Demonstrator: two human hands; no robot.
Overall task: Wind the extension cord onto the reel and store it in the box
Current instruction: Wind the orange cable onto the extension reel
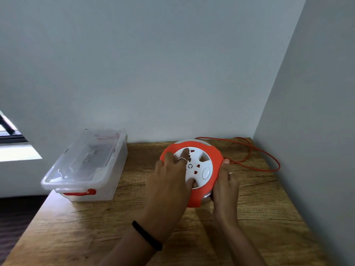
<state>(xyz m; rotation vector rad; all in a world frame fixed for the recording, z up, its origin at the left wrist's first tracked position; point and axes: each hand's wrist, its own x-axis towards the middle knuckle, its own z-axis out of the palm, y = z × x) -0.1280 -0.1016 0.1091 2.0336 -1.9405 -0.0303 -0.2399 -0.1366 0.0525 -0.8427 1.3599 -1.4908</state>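
Note:
A round orange reel (213, 154) with a white socket face lies flat on the wooden table (96, 217). My left hand (169, 181) rests on top of it, fingers spread over the white centre, thumb pressed into a notch. My right hand (225, 186) grips the reel's right rim from the side. A thin orange cord (269, 156) runs out from behind the reel and loops loose across the table's back right corner. The clear plastic box (86, 166) with its lid on and orange latches stands at the table's left edge.
Walls close in at the back and on the right, forming a corner behind the cord. The table's left edge drops to a dark floor. A window opening shows at the far left.

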